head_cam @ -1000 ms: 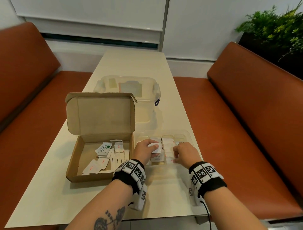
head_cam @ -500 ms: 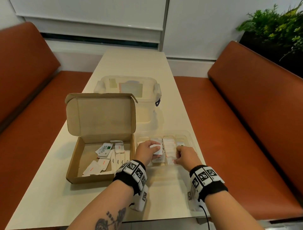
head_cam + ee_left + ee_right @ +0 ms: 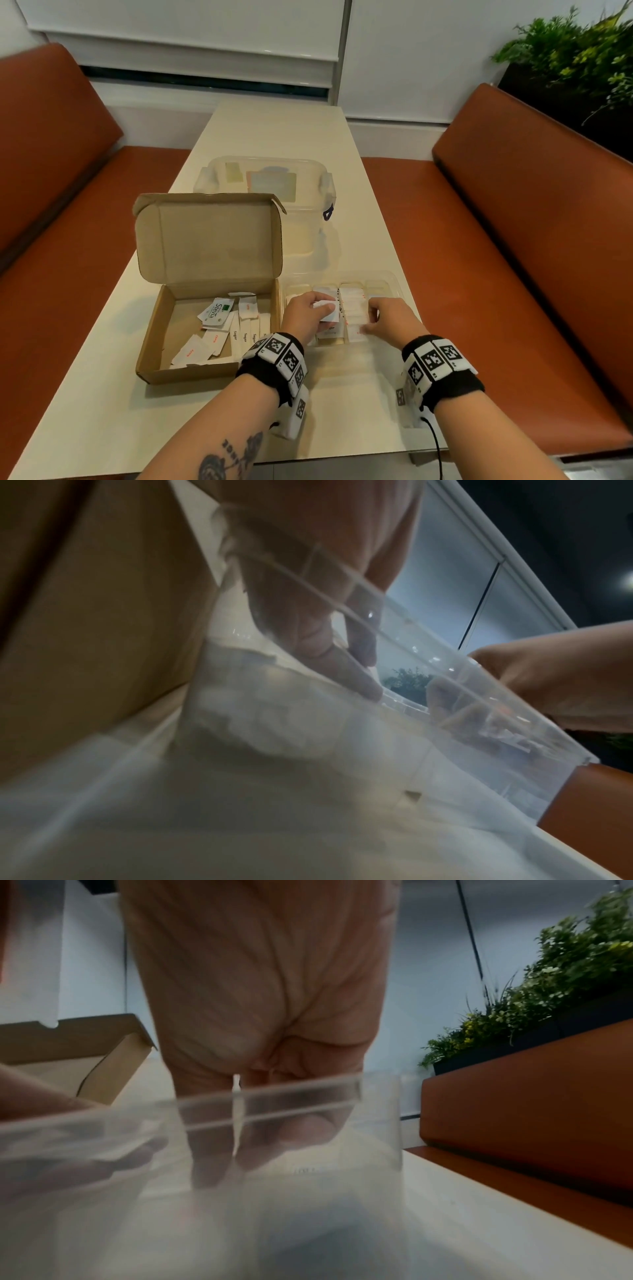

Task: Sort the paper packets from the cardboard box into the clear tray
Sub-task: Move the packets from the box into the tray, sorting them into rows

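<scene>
Dim indoor light; blurred, distorted wrist views

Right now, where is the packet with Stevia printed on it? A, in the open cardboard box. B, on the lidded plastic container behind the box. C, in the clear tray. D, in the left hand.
A: the Stevia packet lies among other packets on the floor of the open cardboard box, while the left hand holds a different white packet over the clear tray.
</scene>
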Tool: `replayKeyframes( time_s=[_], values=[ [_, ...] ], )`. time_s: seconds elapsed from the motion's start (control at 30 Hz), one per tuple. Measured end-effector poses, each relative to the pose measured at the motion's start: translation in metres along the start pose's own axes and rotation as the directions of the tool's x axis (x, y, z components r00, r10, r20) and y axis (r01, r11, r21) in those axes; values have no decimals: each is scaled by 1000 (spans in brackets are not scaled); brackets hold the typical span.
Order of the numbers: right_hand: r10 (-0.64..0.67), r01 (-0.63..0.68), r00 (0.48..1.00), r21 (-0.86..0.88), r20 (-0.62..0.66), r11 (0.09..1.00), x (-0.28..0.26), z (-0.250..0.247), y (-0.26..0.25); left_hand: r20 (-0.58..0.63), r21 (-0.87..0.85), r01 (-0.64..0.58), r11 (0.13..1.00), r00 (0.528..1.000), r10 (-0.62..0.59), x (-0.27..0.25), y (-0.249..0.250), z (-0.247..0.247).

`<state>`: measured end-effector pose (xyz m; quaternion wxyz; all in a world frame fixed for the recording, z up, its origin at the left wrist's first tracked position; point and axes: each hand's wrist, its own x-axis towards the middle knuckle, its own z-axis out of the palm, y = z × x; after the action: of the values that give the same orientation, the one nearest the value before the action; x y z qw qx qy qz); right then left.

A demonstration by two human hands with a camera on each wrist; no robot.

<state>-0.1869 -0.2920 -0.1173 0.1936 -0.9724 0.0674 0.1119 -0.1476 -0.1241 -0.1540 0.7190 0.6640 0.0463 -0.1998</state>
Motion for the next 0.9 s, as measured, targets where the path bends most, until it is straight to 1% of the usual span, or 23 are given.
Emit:
replayKeyframes(
  time_s=[0.1, 0.4, 0.73, 0.9],
  values=[
    [-16, 16, 1000, -64, 0, 998, 1, -4, -1, 3, 3, -11, 1000, 1000, 11, -1, 0, 1],
    [-53, 57, 998, -210, 28, 976, 1, 7, -1, 2, 41, -24, 999, 1000, 24, -2, 2, 1],
    [-5, 2, 1000, -166, -20, 986, -1, 12, -3, -3, 64, -11, 998, 1000, 11, -4, 4, 3],
    [-16, 25, 999, -180, 51, 983, -3, 7, -5, -7, 60, -13, 998, 1000, 13, -5, 4, 2]
  ],
)
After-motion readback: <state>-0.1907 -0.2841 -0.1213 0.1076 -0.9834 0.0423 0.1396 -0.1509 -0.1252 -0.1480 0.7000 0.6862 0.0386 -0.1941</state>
